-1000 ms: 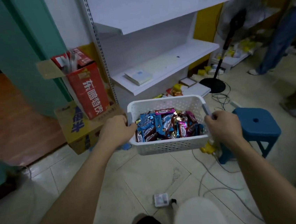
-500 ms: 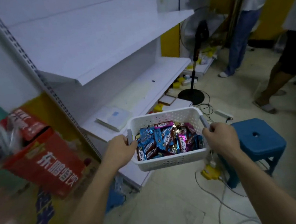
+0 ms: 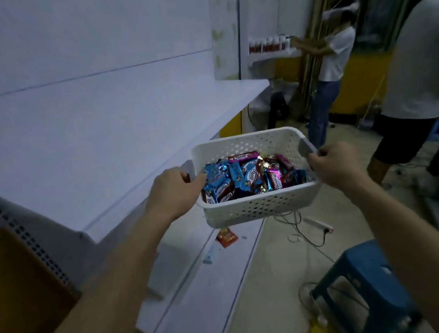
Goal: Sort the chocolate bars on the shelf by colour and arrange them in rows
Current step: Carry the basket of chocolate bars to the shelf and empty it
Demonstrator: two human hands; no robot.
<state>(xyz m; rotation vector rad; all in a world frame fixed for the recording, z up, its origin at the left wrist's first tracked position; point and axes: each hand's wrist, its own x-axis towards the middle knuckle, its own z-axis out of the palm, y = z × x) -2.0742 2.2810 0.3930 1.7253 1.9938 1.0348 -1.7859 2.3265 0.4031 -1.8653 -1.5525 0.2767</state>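
Observation:
I hold a white perforated basket (image 3: 260, 208) in the air beside a white shelf unit. It is full of chocolate bars (image 3: 249, 178) in blue, pink and brown wrappers. My left hand (image 3: 172, 190) grips the basket's left end and my right hand (image 3: 333, 164) grips its right handle. The basket tilts a little toward me. A broad white shelf (image 3: 118, 139) lies just left of and behind the basket, at about its height. A lower shelf (image 3: 198, 285) runs beneath the basket.
On the lower shelf lie a red packet (image 3: 226, 237) and a small white box (image 3: 169, 269). A blue plastic stool (image 3: 366, 286) stands at lower right among cables and a power strip (image 3: 318, 223). Two people (image 3: 330, 68) stand at the back right.
The basket has risen from below the lower shelf to the height of the middle shelf. My view swung up and right, and both hands keep their grip on it.

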